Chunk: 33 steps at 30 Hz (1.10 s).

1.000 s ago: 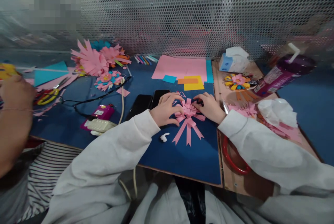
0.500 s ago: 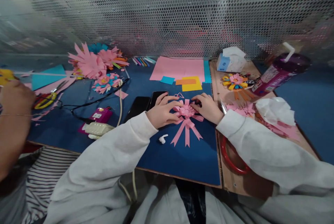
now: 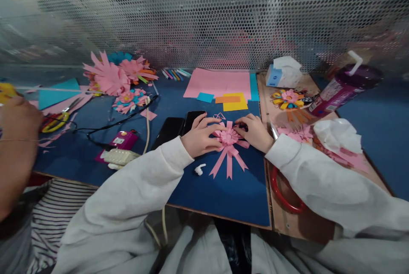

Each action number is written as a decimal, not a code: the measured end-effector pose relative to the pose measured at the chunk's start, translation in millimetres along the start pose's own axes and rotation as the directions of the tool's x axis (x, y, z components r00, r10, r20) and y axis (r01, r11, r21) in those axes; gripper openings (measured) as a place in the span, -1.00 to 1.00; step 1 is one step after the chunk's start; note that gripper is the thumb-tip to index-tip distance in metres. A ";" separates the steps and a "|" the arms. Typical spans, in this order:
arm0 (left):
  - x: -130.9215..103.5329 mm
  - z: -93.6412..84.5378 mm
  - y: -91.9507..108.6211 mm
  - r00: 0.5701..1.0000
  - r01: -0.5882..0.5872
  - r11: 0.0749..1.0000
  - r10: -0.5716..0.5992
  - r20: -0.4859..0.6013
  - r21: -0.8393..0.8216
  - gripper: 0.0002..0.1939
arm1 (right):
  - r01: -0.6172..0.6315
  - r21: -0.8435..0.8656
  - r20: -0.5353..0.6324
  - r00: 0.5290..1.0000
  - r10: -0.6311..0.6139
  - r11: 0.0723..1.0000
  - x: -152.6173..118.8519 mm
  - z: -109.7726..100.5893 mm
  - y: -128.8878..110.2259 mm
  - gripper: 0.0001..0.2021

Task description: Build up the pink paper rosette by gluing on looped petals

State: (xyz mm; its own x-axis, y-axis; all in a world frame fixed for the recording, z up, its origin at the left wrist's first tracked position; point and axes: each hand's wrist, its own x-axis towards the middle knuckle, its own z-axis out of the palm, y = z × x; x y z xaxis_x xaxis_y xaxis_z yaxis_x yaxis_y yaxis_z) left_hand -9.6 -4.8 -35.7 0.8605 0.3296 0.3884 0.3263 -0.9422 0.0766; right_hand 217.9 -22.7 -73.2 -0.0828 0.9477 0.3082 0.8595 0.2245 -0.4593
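A pink paper flower (image 3: 229, 137) lies on the blue table mat, its notched paper tails fanned toward me. My left hand (image 3: 202, 136) is at its left side, thumb and fingers around the petals on that edge. From the right, my right hand (image 3: 254, 133) pinches the petals with thumb and forefinger. The exact fingertip contact is partly hidden by the petals. A white earbud (image 3: 200, 169) rests below my left hand. Two dark phones (image 3: 169, 134) lie beside that hand, partly covered by it.
Pink paper sheets (image 3: 217, 83) and small coloured pieces lie ahead. Red-handled scissors (image 3: 284, 193) sit under my right sleeve. A purple bottle (image 3: 335, 93) with a straw and a tissue box (image 3: 283, 73) stand right. Leftward are finished paper flowers (image 3: 111, 73), a power strip (image 3: 121, 157) and a co-worker's hand (image 3: 21, 120).
Almost nothing differs. My left hand has shifted very slightly to the right at the flower, while my right hand and the flower stay in place.
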 end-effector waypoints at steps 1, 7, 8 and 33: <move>0.0 -0.1 0.2 1.000 0.006 1.000 -0.006 0.008 0.002 -0.89 | -0.001 0.002 0.000 1.000 0.001 1.000 -0.2 -0.4 -0.4 -0.83; 0.8 -2.7 3.2 0.999 0.016 1.000 -0.017 0.032 0.027 -0.87 | 0.008 0.017 -0.002 1.000 -0.008 1.000 -1.2 -3.0 -2.0 -0.88; 0.9 -3.0 3.7 0.999 0.022 0.999 -0.023 0.036 0.033 -0.86 | 0.015 0.022 -0.004 1.000 -0.015 1.000 -1.6 -2.9 -2.0 -0.88; -2.1 0.3 -4.6 0.996 0.055 0.996 -0.050 0.071 -0.065 -0.49 | 0.325 -0.032 -0.027 0.945 -0.325 0.945 -59.4 -31.9 -10.6 -0.88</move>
State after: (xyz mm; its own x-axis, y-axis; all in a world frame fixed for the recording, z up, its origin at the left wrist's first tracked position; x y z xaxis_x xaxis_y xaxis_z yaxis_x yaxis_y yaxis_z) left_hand -12.8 -1.1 -37.2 0.8687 0.3799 0.3178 0.3467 -0.9246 0.1576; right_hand 229.8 -88.7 -60.1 -0.3445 0.8167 0.4630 0.8018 0.5124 -0.3073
